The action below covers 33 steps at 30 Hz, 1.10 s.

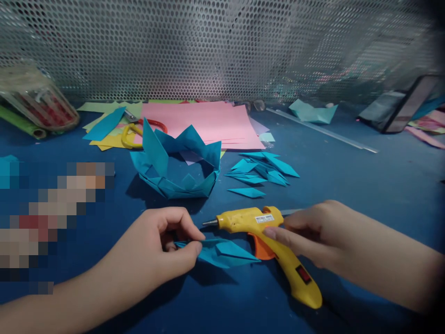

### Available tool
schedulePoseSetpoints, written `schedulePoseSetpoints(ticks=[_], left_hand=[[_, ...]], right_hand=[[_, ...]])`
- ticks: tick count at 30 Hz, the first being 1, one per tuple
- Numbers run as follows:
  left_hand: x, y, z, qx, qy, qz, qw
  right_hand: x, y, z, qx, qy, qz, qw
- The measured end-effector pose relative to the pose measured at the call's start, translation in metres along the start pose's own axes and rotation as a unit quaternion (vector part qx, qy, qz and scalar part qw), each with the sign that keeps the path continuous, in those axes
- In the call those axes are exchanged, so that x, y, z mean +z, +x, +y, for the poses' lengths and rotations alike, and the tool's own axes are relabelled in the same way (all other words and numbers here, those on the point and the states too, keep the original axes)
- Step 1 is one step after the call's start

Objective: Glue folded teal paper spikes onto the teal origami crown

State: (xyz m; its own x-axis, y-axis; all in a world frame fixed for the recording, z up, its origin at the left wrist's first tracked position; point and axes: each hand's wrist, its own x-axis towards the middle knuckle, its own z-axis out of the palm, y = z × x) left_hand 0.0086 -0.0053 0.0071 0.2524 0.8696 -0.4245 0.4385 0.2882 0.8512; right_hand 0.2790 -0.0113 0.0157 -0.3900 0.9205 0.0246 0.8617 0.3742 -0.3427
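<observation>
My left hand (168, 241) pinches a folded blue paper piece (224, 254) between thumb and fingers, just above the table. The piece is pointed at its right end. My right hand (321, 234) is closed on the rear of a yellow hot glue gun (243, 220), thumb on its near side; some fingers are hidden behind it. The gun's metal nozzle points left, close to my left fingertips, and its orange trigger is by the paper's tip. Beyond my hands stands a ring of folded blue paper with upright points (198, 188). To its right lie several narrow folded blue paper pieces (266, 168).
Pink paper sheets (205, 120) and scissors with red and yellow handles (129, 135) lie behind the ring. A clear ruler (323, 130) and a phone (405, 109) are back right. A plastic container (41, 99) stands back left. Perforated metal sheet (222, 51) closes the far side.
</observation>
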Motion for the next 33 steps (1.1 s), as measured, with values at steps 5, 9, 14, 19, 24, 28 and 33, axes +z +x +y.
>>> schedulePoseSetpoints(ticks=[5,9,14,19,24,28,33], left_hand=[[0.000,0.000,-0.002,0.019,-0.016,0.013,1.000],[0.001,-0.001,-0.002,0.020,-0.039,0.009,0.999],[0.003,-0.005,0.000,0.048,-0.072,0.010,0.996],[0.005,-0.007,-0.004,0.036,-0.130,-0.002,0.991],[0.005,-0.007,-0.001,0.029,-0.122,0.005,0.992],[0.004,-0.007,0.000,0.067,-0.086,0.022,0.994],[0.004,-0.008,-0.003,0.127,-0.031,0.058,0.990]], right_hand=[[-0.005,0.006,-0.021,-0.070,0.128,0.044,0.988],[0.008,0.007,-0.036,-0.172,0.110,0.122,0.971],[0.030,0.006,-0.043,-0.190,0.127,0.135,0.964],[0.036,0.004,-0.044,-0.172,0.139,0.152,0.963],[0.036,0.007,-0.045,-0.159,0.114,0.176,0.965],[0.036,0.011,-0.045,-0.168,0.118,0.183,0.961],[0.036,0.011,-0.046,-0.184,0.150,0.169,0.957]])
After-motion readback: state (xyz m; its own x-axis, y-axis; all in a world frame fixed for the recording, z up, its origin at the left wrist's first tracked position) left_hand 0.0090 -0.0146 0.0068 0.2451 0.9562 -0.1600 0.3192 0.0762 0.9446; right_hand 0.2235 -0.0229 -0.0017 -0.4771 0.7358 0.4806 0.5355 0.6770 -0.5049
